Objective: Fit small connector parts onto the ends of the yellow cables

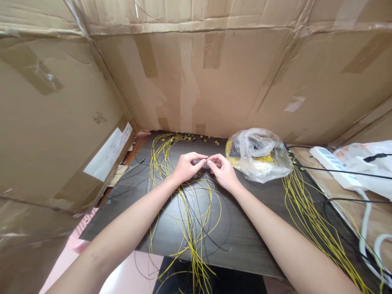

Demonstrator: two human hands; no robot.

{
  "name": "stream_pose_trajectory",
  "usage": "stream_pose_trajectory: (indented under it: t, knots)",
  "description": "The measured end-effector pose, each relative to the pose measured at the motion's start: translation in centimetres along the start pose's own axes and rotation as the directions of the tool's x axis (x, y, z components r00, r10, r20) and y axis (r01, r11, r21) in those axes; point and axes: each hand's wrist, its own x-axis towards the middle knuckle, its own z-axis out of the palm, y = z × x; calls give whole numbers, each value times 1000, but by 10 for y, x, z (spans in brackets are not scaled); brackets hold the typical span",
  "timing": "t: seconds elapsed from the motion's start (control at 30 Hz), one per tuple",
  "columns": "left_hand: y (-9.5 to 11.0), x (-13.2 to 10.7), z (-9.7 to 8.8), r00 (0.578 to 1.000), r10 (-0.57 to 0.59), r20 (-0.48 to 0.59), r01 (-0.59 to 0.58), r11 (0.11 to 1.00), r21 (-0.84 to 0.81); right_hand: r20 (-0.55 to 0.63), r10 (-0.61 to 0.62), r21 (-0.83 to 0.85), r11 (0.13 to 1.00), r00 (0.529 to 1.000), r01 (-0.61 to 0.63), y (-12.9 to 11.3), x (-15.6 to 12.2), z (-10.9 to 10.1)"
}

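Note:
My left hand (187,166) and my right hand (222,169) meet above the middle of a dark table (254,212), fingertips pinched together. Between them they hold the end of a thin yellow wire (207,159) with a small fitting that I cannot make out clearly. Below the hands, a loose bundle of yellow and black wires (192,216) loops over the table and hangs past its near edge. Another bunch of yellow wires (162,155) lies to the left, with small yellow pieces at the back.
A clear plastic bag (259,155) with yellow parts sits right of my hands. More yellow wires (309,216) run down the right side. A white power strip (330,161), white bag (367,163) and black cables lie far right. Cardboard walls (214,81) enclose the table.

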Motion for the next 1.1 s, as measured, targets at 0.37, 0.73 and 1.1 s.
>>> stream_pose_trajectory:
  t: [0.37, 0.73, 1.1]
  knots:
    - [-4, 2, 2, 997, -59, 45, 60, 998, -34, -88, -35, -59, 998, 995, 30, 0, -2, 1]
    - [1, 1, 1, 998, -31, 50, 32, 999, -14, -47, -33, -60, 998, 998, 30, -4, -2, 1]
    - [1, 0, 2, 999, 0, 53, -2, 999, 51, -134, -64, -103, 993, 989, 51, -15, -7, 2]
